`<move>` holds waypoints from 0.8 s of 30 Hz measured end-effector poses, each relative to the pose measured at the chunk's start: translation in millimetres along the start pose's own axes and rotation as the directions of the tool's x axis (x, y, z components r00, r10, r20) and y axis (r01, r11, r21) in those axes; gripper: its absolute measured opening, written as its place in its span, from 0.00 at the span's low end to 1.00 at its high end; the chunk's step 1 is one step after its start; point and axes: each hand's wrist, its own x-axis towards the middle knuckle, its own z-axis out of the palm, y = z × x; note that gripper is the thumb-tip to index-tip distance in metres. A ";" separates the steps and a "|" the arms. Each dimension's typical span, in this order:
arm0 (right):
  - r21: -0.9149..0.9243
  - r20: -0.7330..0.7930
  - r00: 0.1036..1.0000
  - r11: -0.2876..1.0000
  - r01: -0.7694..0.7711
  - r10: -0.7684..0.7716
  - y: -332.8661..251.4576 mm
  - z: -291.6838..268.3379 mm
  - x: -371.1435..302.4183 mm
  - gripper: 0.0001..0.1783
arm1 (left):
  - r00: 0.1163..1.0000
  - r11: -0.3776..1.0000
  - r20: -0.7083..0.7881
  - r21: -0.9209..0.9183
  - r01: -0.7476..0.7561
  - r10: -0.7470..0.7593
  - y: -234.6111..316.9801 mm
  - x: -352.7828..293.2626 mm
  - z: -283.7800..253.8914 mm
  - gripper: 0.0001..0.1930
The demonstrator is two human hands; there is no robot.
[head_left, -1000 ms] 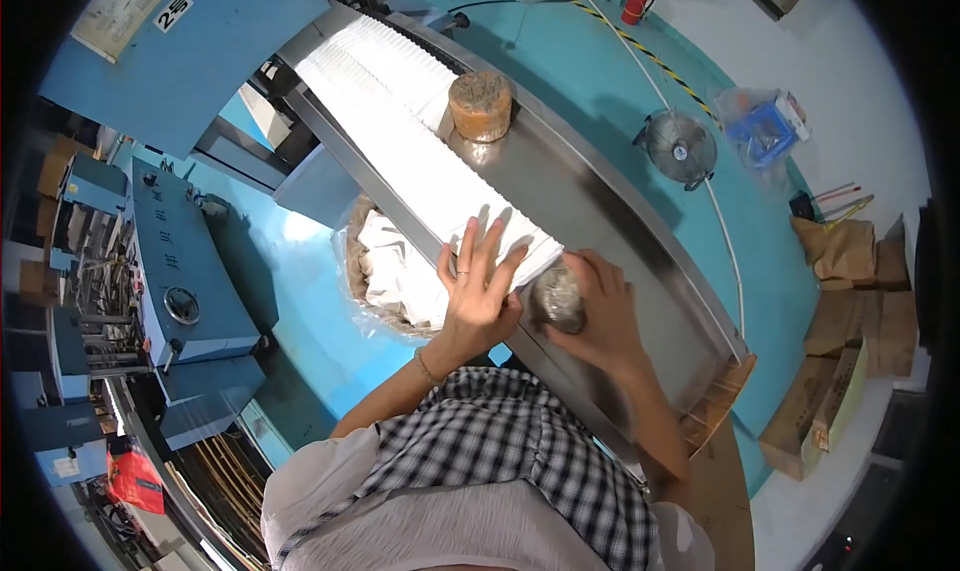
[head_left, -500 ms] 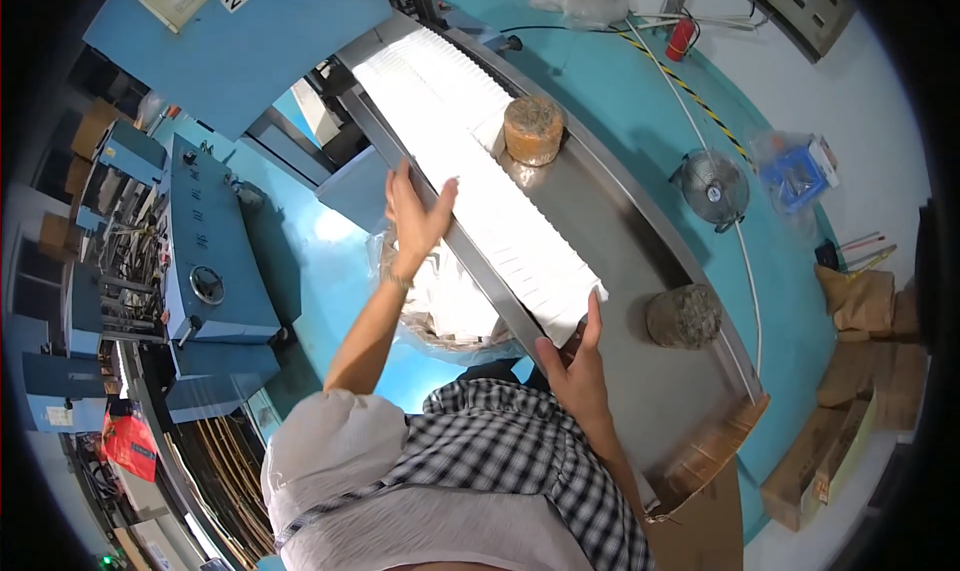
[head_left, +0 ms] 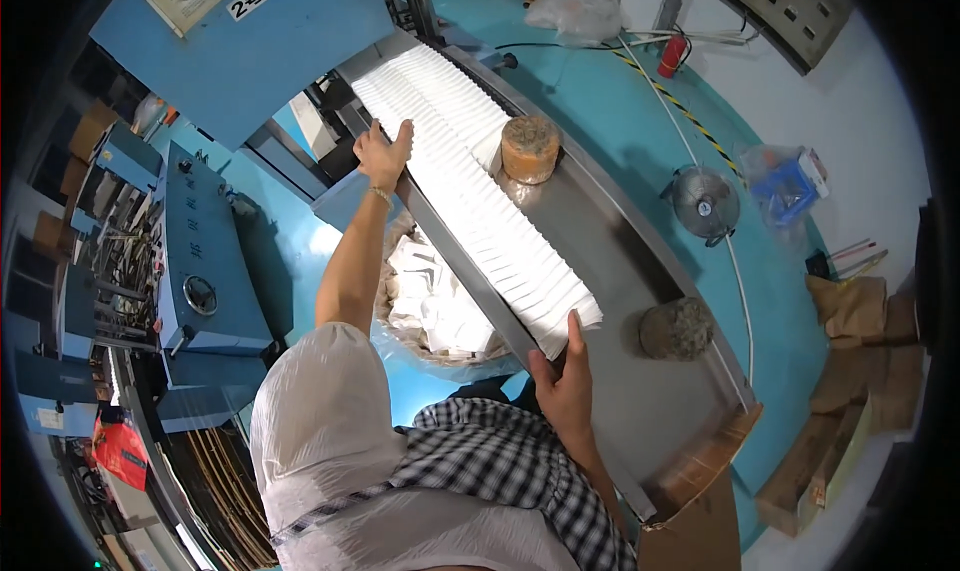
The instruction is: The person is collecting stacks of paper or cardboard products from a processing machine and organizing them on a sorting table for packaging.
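Observation:
A long row of folded white sheets (head_left: 480,216), like paper napkins, stands on edge in a metal trough (head_left: 640,411). My left hand (head_left: 383,159) is at the trough's left rail beside the row's far part, fingers and thumb spread. At the near end of the row is my right hand (head_left: 566,381), thumb and forefinger apart and stretched up against the last sheets. Its other fingers are partly hidden. A round orange-sided block (head_left: 530,151) rests against the row's right side. Another grey-brown round block (head_left: 676,329) sits nearer, by the right wall.
Below the left rail, a plastic-lined bin (head_left: 440,366) holds crumpled white sheets. A blue machine (head_left: 250,61) rises at the far left end. Cardboard (head_left: 700,471) lies at the trough's near end. A floor fan (head_left: 704,206) stands to the right, beyond a white pipe or cable.
My left hand has slid away from me along the rail. The right hand has shifted slightly down at the row's near end, and the sheets look more fanned out.

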 end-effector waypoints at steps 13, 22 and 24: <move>-0.007 -0.021 0.995 0.995 -0.100 0.100 -7.1 6.2 9.6 0.42 | 0.998 1.000 -0.059 0.009 -0.028 0.028 19.5 -19.5 -10.4 0.47; -0.077 -0.081 0.994 0.994 -0.075 0.069 0.2 9.6 11.1 0.40 | 0.992 0.996 -0.108 0.057 -0.065 0.071 25.5 -23.9 -11.8 0.37; -0.119 -0.081 0.996 0.991 -0.054 0.044 4.1 8.2 12.1 0.40 | 0.994 0.998 -0.086 0.006 -0.060 0.061 28.7 -21.7 -13.5 0.37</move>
